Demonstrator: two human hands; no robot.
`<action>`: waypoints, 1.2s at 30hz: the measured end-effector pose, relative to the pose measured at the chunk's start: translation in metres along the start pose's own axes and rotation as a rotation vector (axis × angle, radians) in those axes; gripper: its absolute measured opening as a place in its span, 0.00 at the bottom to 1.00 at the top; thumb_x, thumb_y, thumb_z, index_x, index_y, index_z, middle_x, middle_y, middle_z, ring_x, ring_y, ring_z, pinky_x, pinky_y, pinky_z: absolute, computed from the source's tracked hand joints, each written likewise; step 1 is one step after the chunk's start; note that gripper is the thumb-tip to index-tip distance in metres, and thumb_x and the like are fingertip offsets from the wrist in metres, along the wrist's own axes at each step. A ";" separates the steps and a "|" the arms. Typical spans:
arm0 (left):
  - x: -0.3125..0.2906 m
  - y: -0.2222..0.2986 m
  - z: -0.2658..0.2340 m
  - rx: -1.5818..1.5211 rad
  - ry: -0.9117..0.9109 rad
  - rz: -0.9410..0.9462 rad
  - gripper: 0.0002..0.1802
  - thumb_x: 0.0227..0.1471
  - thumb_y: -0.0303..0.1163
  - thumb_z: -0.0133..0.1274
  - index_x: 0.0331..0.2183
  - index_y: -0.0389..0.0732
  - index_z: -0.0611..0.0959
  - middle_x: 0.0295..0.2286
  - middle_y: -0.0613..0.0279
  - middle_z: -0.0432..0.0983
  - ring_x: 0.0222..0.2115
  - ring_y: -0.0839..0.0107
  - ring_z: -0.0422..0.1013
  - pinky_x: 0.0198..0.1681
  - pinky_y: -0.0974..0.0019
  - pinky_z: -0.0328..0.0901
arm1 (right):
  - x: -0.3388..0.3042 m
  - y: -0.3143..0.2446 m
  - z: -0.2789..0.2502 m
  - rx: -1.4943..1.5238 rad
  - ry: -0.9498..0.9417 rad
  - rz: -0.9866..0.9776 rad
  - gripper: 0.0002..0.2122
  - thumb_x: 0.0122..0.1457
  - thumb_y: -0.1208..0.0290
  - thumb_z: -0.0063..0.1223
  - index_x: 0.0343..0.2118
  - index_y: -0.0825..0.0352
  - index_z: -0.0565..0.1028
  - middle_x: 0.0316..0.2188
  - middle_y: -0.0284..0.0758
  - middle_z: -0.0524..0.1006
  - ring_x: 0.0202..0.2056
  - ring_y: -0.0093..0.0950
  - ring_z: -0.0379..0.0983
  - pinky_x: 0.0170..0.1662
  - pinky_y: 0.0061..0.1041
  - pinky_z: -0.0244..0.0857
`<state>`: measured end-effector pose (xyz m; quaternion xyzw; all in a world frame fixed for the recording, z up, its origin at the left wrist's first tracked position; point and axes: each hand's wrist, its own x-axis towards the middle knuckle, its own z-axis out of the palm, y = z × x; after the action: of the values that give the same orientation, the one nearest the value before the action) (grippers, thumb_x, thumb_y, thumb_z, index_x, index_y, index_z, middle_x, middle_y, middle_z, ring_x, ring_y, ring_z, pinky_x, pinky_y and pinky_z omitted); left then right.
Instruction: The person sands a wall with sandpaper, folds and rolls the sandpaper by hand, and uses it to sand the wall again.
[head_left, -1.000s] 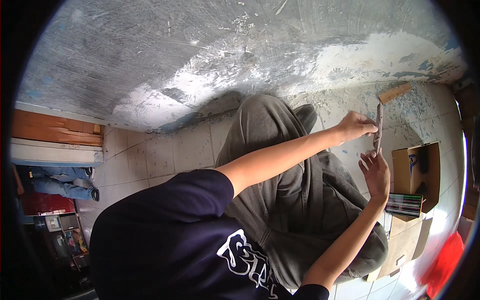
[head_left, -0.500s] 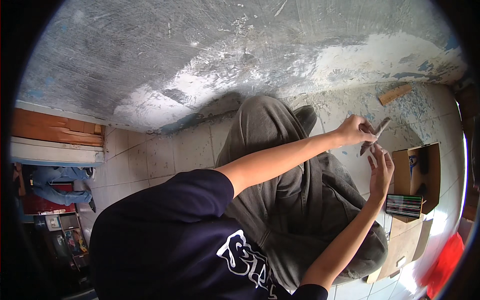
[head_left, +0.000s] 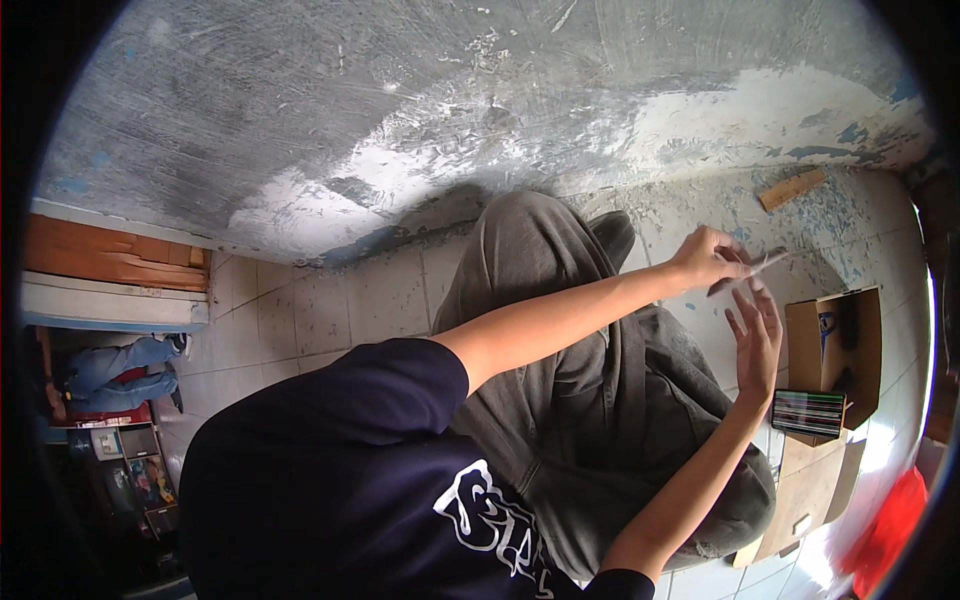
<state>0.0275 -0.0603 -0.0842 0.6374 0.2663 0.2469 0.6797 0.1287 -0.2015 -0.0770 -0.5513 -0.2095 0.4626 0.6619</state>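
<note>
I hold a thin, flat, greyish strip (head_left: 748,270) pinched in the fingers of my left hand (head_left: 708,258), arm stretched out across my grey-trousered knees (head_left: 560,330). The strip points out to the right, roughly level, probably so its free end is easy to meet with the other hand. My right hand (head_left: 755,335) is just beneath it, open wide with fingers spread and palm turned toward the strip; its fingertips are close to the strip, though I cannot tell whether they touch it.

I am sitting on a tiled floor (head_left: 300,310) against a scraped, patchy grey-and-white wall (head_left: 400,130). Room is tight on the right: an open cardboard box (head_left: 835,345) sits just past my right hand, with a stack of coloured flat items (head_left: 808,412) at its near edge and flattened cardboard (head_left: 800,500) below. A small wooden piece (head_left: 792,188) lies on the floor further off, near the wall. The left side, over bare tiles, is freer.
</note>
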 end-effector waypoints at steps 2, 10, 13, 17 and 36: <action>-0.002 0.006 0.000 0.030 0.025 -0.001 0.13 0.38 0.33 0.61 0.28 0.36 0.82 0.22 0.59 0.77 0.22 0.79 0.71 0.27 0.74 0.64 | -0.004 -0.005 0.010 -0.081 0.105 -0.057 0.17 0.55 0.69 0.49 0.47 0.69 0.67 0.46 0.38 0.68 0.49 0.28 0.63 0.50 0.31 0.56; -0.003 0.006 0.005 -0.063 -0.116 -0.140 0.13 0.40 0.31 0.58 0.31 0.35 0.80 0.27 0.59 0.76 0.27 0.77 0.71 0.31 0.75 0.63 | 0.003 0.001 0.004 -0.139 0.036 0.020 0.16 0.55 0.67 0.50 0.44 0.69 0.70 0.38 0.33 0.73 0.40 0.23 0.69 0.43 0.25 0.60; -0.003 0.007 0.006 -0.118 -0.150 -0.157 0.12 0.37 0.29 0.55 0.29 0.34 0.80 0.26 0.58 0.77 0.28 0.74 0.71 0.33 0.73 0.64 | 0.004 0.003 0.003 -0.193 0.079 0.023 0.14 0.55 0.66 0.51 0.41 0.68 0.73 0.33 0.31 0.75 0.37 0.20 0.69 0.41 0.23 0.60; -0.003 0.010 0.007 -0.196 -0.172 -0.214 0.12 0.37 0.27 0.53 0.30 0.32 0.80 0.27 0.57 0.76 0.28 0.75 0.71 0.33 0.75 0.64 | 0.004 0.003 0.002 -0.227 0.143 0.011 0.10 0.53 0.66 0.54 0.36 0.66 0.75 0.29 0.28 0.75 0.34 0.17 0.69 0.38 0.19 0.58; 0.001 -0.002 0.007 -0.033 -0.124 0.067 0.11 0.48 0.27 0.47 0.34 0.32 0.77 0.28 0.59 0.76 0.28 0.77 0.69 0.32 0.70 0.64 | 0.005 0.003 0.002 -0.255 0.260 0.003 0.14 0.52 0.66 0.55 0.41 0.65 0.70 0.33 0.29 0.73 0.38 0.19 0.67 0.41 0.22 0.56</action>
<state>0.0336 -0.0650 -0.0855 0.6488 0.1982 0.2341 0.6964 0.1287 -0.1965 -0.0808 -0.6862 -0.1781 0.3581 0.6075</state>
